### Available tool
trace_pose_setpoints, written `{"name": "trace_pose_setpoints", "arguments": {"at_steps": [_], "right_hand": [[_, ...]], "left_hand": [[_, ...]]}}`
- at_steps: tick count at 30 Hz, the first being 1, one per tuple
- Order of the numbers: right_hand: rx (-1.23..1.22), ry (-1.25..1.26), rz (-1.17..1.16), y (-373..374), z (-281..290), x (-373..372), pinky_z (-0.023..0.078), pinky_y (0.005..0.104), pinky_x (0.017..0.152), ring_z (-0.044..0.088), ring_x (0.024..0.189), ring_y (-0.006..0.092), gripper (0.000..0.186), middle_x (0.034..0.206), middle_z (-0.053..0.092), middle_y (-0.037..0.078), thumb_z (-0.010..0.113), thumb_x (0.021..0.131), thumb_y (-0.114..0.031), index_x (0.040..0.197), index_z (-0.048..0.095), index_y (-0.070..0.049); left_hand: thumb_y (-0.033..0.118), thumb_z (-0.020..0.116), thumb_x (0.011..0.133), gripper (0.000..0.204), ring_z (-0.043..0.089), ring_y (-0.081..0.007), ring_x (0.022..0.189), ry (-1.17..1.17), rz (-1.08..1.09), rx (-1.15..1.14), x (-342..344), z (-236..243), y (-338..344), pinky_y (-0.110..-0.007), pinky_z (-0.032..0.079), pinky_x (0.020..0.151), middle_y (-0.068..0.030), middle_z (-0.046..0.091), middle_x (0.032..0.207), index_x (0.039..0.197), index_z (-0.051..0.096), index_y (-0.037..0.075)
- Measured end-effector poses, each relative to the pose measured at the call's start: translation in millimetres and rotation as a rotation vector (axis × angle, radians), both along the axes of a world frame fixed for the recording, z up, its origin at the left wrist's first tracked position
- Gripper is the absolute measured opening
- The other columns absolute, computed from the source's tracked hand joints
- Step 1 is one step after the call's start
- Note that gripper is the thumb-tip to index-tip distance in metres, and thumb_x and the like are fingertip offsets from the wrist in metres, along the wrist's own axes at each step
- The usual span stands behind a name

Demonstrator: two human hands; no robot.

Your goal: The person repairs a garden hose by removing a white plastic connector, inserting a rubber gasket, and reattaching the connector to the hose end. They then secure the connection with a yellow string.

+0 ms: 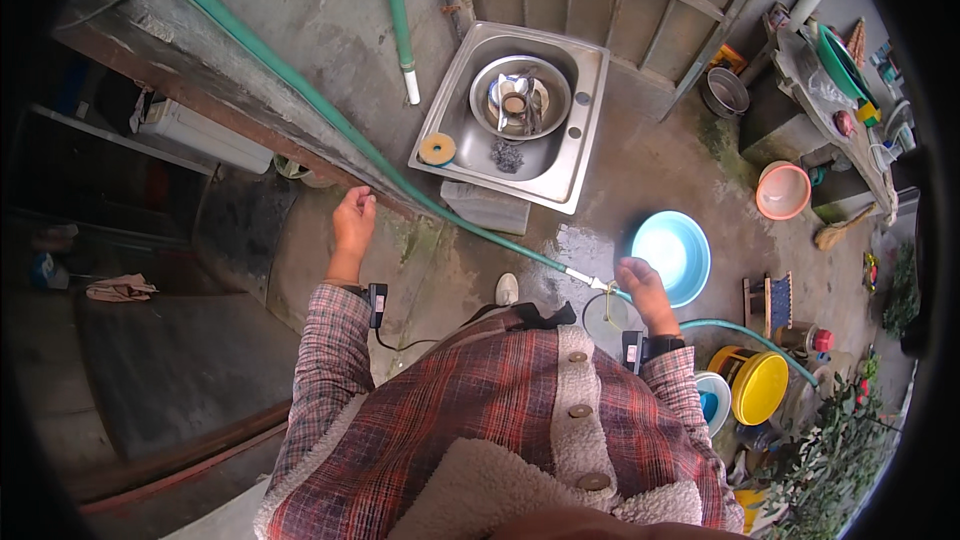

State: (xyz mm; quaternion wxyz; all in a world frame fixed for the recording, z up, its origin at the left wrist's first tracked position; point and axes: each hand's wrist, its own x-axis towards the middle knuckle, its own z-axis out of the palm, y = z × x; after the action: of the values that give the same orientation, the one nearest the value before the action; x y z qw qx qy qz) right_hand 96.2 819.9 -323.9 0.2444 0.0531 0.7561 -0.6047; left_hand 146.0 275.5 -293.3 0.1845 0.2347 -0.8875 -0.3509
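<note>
My left hand (352,224) is raised near the wall's foot, fingers curled in and nothing visible in them. My right hand (648,293) is closed over the green hose (530,254); whether it grips the hose or hangs above it I cannot tell. Beside its fingertips is the hose's white connector (584,278), with a thin yellowish strand. A light blue basin (672,240) stands just beyond that hand. Ahead is a steel sink (428,130) holding a metal bowl (480,120) with dishes and utensils. A steel scrubber (507,155) lies in the sink, and a round yellow-brown pad (437,148) on its rim.
A grey block (486,207) sits at the sink's near edge. To the right are a pink basin (783,191), a small stool (768,304), a yellow bucket (757,390) and a cluttered concrete ledge (835,110). Leafy plants (835,460) grow at lower right.
</note>
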Motion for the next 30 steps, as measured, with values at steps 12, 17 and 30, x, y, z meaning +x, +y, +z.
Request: {"name": "trace_pose_setpoints", "arguments": {"at_steps": [12,17,30], "right_hand": [[0.044,0.004,0.024,-48,-2,-36,0.049,0.0282,0.072,0.060,0.079,0.0141,0.026,0.090,0.066,0.006,0.063,0.089,-0.013,0.110,0.060,0.002],[-0.010,0.045,0.090,-59,-9,-60,0.049,0.0278,0.074,0.061,0.082,0.0137,0.026,0.092,0.067,0.007,0.063,0.090,-0.014,0.110,0.062,0.002],[0.143,0.065,0.187,2,-34,-31,0.047,0.0279,0.079,0.056,0.085,0.0125,0.031,0.095,0.063,0.003,0.061,0.092,-0.024,0.112,0.061,0.000]], "left_hand": [[0.030,0.071,0.083,0.045,0.066,-0.0212,0.077,-0.020,0.124,0.036,-79,17,-45,-0.034,0.053,0.071,-0.0117,0.068,0.090,0.116,0.060,0.001],[0.039,0.068,0.083,0.050,0.067,-0.0310,0.084,-0.061,0.374,-0.152,-91,48,-32,-0.042,0.052,0.077,-0.0112,0.070,0.091,0.115,0.061,0.002],[0.048,0.064,0.085,0.051,0.067,-0.0329,0.083,-0.205,0.303,-0.274,-119,36,-74,-0.042,0.051,0.077,-0.0181,0.070,0.088,0.097,0.066,-0.002]]}}
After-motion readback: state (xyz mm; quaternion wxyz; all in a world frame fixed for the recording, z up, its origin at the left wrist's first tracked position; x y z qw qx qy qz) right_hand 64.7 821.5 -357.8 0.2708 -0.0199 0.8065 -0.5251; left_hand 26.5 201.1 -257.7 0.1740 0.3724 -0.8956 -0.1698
